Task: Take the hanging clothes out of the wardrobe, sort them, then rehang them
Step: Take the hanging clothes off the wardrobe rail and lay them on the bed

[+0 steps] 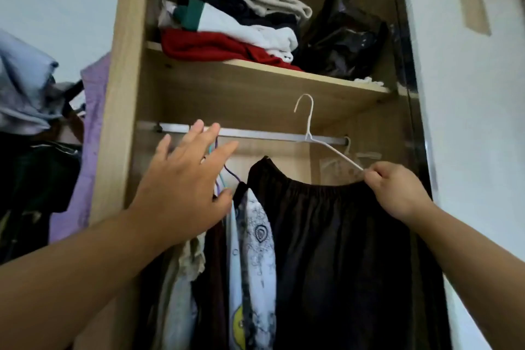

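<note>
our right hand (393, 192) pinches the thin white wire hanger (318, 141) carrying a dark gathered-waist garment (335, 236).
its hook sits above the metal wardrobe rail (255, 133), off it; left of the grip, our left hand (184, 187) spreads wide, holding nothing, against the hanging patterned clothes (255, 258).

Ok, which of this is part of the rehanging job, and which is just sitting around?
In the job:
- white wire hanger, off the rail, pinched by right hand
- dark elastic-waist garment on it
- rail
- hung clothes by open left hand

Lying about:
- folded pile and black bag on shelf
- clothes outside the wardrobe, left
</note>
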The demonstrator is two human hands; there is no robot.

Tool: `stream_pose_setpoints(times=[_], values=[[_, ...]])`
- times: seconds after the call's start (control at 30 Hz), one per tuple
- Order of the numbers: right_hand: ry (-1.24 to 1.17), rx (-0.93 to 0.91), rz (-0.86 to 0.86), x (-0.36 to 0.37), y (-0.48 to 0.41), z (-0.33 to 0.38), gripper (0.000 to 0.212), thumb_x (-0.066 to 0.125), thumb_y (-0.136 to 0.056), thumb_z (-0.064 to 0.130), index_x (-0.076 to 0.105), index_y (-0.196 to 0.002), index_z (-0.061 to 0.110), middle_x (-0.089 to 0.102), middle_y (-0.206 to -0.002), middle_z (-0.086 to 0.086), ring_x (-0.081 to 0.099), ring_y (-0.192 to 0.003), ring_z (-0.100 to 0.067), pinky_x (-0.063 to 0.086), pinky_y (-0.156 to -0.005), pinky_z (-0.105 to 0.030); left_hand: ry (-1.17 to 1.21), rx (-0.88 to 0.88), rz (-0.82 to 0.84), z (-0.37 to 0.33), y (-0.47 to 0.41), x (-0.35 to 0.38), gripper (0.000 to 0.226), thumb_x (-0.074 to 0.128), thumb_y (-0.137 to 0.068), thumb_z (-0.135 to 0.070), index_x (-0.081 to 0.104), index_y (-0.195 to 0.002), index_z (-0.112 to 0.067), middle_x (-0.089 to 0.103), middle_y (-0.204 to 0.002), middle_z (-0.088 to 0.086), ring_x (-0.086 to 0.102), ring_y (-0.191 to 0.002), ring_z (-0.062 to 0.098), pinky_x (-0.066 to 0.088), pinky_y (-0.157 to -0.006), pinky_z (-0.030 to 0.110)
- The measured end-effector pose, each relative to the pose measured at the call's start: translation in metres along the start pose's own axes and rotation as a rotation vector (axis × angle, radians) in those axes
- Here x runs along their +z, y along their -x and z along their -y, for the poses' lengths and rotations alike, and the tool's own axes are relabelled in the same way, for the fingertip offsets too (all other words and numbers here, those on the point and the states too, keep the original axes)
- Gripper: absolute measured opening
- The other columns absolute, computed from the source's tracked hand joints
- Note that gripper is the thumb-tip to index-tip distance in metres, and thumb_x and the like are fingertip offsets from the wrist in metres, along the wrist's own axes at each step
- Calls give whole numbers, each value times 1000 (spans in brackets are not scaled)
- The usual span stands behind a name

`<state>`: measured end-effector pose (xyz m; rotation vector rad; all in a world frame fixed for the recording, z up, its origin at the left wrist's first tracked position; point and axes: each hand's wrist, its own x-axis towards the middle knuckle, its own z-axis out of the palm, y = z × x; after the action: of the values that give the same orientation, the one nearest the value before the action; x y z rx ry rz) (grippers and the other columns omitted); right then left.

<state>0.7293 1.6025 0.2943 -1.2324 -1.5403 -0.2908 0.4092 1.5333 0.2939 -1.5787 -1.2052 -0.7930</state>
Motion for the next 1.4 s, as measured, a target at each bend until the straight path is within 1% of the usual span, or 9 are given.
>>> stream_pose_setpoints(times=[0.23,0.5,0.6,0.73,0.87,0.93,1.07,1.23,1.4], values=[[57,78,51,-74,101,-21,24,50,-92,20,63,-72,22,60,-67,7,54,-66,-7,39,-58,-17,430,5,387,-95,-5,61,72,49,-89,-42,10,-149,-33,0,-160,-1,1,-147,18,15,-115,48],[232,294,-5,-130,211,-8,27,55,-89,17,59,-63,23,58,-58,14,51,-57,-1,39,-55,-13,728,8,556,-155,22,106,64,43,-91,-44,17,-147,-26,42,-144,6,46,-126,29,39,-99,41],[352,408,-37,-140,251,12,22,54,-90,16,60,-69,18,57,-56,14,51,-55,3,39,-53,-11,944,120,527,-169,45,115,30,46,-94,-39,48,-121,-27,59,-122,2,56,-110,26,44,-85,35],[612,546,-57,-133,313,46,18,51,-92,27,57,-76,22,60,-70,5,57,-72,-17,41,-63,-30,1289,191,503,-183,92,118,7,49,-95,-25,51,-89,-26,58,-89,-2,57,-88,24,34,-68,30],[832,714,-122,-107,389,85,18,46,-95,32,59,-89,20,67,-90,-11,59,-88,-33,42,-70,-35,1559,185,443,-194,156,109,10,51,-95,-16,61,-94,-13,58,-90,4,53,-83,22,28,-67,27],[859,792,-187,-91,430,109,19,47,-95,30,60,-90,17,67,-91,-14,59,-90,-35,41,-70,-35,1563,187,375,-195,184,103,14,51,-95,-22,64,-95,-15,61,-89,7,56,-85,28,38,-69,32],[882,1014,-271,-68,504,159,23,46,-95,31,59,-87,15,66,-91,-15,59,-90,-35,38,-68,-34,1527,363,291,-186,224,79,30,45,-84,-35,70,-93,-20,65,-85,9,61,-83,35,49,-73,44],[908,1213,-332,-62,581,225,22,46,-96,30,59,-89,13,67,-93,-16,59,-92,-36,41,-72,-36,1576,601,266,-189,262,27,26,48,-85,-35,69,-96,-23,68,-88,8,62,-87,35,49,-73,41],[984,1384,-308,-75,658,302,22,38,-98,32,55,-92,21,58,-77,3,58,-79,-23,40,-67,-30,1664,778,359,-207,320,-43,15,58,-91,-29,69,-99,-23,69,-99,9,61,-97,34,46,-77,38]])
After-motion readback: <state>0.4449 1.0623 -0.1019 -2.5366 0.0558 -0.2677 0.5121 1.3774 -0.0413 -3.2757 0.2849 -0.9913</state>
